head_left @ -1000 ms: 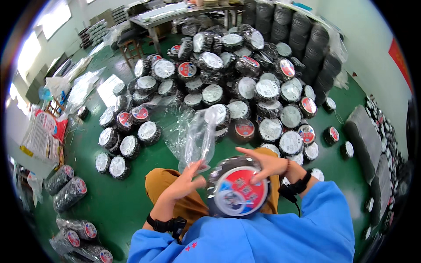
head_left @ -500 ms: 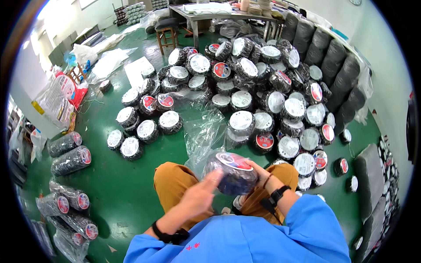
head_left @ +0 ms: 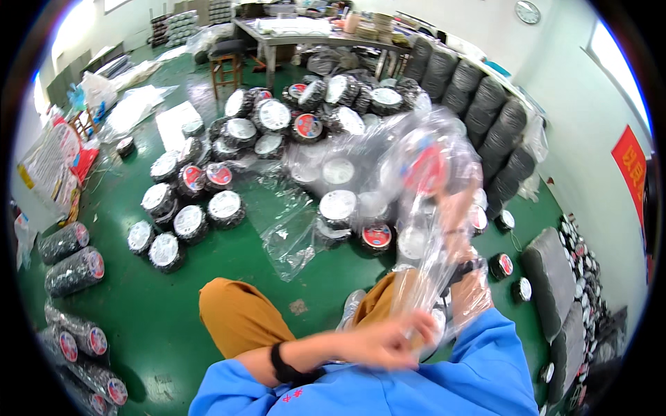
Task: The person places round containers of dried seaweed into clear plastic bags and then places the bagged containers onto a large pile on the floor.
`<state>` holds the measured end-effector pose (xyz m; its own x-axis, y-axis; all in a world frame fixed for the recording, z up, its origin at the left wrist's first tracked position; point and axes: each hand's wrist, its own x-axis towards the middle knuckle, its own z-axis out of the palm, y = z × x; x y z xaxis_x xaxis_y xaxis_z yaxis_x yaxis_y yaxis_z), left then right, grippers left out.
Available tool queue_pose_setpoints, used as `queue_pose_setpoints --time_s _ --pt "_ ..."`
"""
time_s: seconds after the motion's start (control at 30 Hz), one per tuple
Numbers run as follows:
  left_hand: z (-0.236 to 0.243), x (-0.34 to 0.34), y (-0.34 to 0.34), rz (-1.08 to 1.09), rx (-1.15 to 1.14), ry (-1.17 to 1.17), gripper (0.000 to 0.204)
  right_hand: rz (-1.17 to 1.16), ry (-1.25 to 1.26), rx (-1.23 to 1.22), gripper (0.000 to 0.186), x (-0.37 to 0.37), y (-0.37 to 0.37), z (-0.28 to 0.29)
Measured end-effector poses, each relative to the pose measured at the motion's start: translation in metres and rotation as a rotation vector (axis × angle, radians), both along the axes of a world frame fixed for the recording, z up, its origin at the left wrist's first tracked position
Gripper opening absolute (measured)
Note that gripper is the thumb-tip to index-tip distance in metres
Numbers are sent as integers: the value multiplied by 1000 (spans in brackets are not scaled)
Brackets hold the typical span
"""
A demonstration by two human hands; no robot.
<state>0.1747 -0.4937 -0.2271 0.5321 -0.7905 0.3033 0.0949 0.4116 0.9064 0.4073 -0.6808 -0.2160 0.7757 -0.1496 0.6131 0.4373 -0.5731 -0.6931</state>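
My right arm reaches out over the pile, smeared by motion, with clear plastic draped around its forearm. At my right hand (head_left: 454, 211) is a round bundle (head_left: 426, 170) with a red, white and blue label, blurred behind the film; my fingers appear closed on it. A clear plastic bag (head_left: 420, 253) stretches from there down toward my lap. Near its lower end is my left hand (head_left: 388, 341), partly blurred, its fingers seemingly pinching the film. Below lie several round bundles (head_left: 338, 206) in dark wrap with white or red labels.
Loose plastic film (head_left: 281, 239) lies on the green floor before my knees. Longer wrapped rolls (head_left: 75, 272) rest at the left. Tall dark rolls (head_left: 479, 104) lean along the right wall, with grey cushions (head_left: 549, 267) nearer me. A metal table (head_left: 305, 40) and a stool (head_left: 226, 66) stand behind.
The round bundle has gone from above my lap, between both hands, up and forward with my right hand. Clear plastic now surrounds it and my right forearm. My left hand has moved right and nearer my body.
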Motion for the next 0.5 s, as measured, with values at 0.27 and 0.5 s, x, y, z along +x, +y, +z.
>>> queue_pose_setpoints --time_s 0.27,0.5 --pt "-112 149 13 1555 421 -93 89 -117 370 -417 89 -80 33 -95" --pt "-197 94 4 1422 523 143 20 154 845 -286 89 -94 34 -240"
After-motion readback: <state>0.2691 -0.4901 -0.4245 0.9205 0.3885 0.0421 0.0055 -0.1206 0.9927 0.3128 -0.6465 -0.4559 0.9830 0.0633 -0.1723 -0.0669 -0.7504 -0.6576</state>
